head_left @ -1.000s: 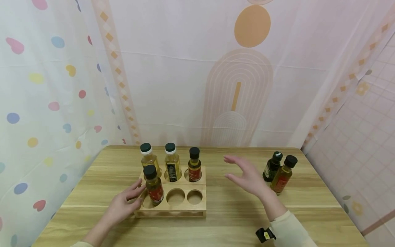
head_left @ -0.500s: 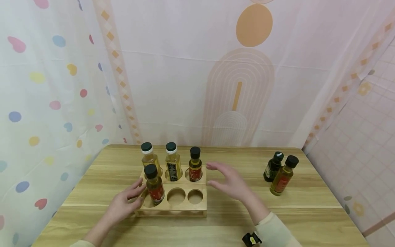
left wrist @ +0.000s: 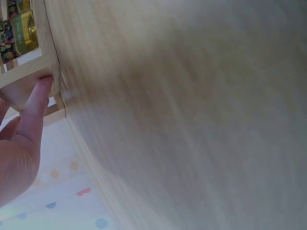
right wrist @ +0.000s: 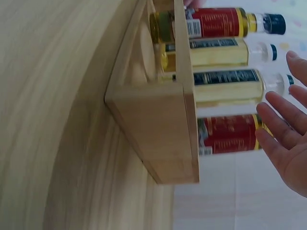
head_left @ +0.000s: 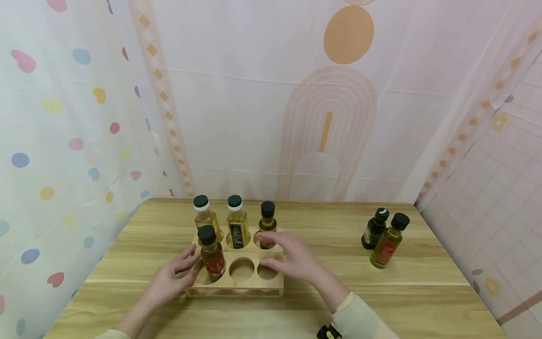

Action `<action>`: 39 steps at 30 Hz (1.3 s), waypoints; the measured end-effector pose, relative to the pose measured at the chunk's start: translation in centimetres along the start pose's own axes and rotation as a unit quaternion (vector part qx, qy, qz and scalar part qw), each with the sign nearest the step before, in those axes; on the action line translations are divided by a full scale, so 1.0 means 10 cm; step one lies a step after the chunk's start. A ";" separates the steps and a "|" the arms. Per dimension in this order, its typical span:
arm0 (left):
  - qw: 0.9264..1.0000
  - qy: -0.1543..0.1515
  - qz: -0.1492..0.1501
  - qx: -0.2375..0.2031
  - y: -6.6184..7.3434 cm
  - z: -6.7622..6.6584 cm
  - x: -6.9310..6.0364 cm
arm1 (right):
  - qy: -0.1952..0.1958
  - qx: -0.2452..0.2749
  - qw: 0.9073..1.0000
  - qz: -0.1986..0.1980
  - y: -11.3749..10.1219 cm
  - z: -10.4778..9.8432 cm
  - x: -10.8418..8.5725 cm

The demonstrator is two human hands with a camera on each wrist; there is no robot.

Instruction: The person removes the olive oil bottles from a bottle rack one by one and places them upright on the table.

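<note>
Right hand (head_left: 296,259) spread, thumb apart from fingers, nothing gripped, over right end of wooden rack (head_left: 254,284). It's the nearer hand to the red-label bottle (head_left: 267,221) in the rear-right hole, just ahead and slightly left, long axis upright, cap up, contact unclear; left hand (head_left: 167,282), fingers extended, touches the rack's left end, gripping nothing.

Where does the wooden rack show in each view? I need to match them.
Head: wooden rack in the lower half, left of centre.
Left wrist: wooden rack in the upper-left corner, cut off.
Right wrist: wooden rack upper middle, cut off at top.
Shared landmark: the wood-grain tabletop.
</note>
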State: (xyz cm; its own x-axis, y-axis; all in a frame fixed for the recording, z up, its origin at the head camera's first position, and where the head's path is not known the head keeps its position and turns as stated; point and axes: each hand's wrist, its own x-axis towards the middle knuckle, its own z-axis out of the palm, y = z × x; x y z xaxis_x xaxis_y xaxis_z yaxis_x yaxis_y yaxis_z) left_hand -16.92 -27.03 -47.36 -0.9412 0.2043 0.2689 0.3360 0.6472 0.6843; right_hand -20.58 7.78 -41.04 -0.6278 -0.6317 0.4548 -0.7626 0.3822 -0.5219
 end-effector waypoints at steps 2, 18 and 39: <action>1.000 -0.001 -0.003 0.002 -0.01 0.00 0.00 | -0.005 0.003 1.000 -0.003 -0.02 0.05 0.03; 1.000 -0.001 -0.005 -0.002 -0.01 0.01 -0.01 | -0.044 0.087 0.994 0.040 -0.21 0.41 0.30; 1.000 -0.012 -0.017 -0.005 0.00 -0.02 0.01 | -0.021 0.175 0.983 0.054 -0.40 0.64 0.71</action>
State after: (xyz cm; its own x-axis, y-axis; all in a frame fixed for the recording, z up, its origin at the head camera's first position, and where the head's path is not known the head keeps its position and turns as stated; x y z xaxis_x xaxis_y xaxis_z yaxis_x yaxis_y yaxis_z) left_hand -17.05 -27.11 -47.22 -0.9526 0.1998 0.2292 0.3040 0.6463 0.6999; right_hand -21.01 -2.59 -40.32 -0.6896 -0.6306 0.3560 -0.5870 0.1989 -0.7848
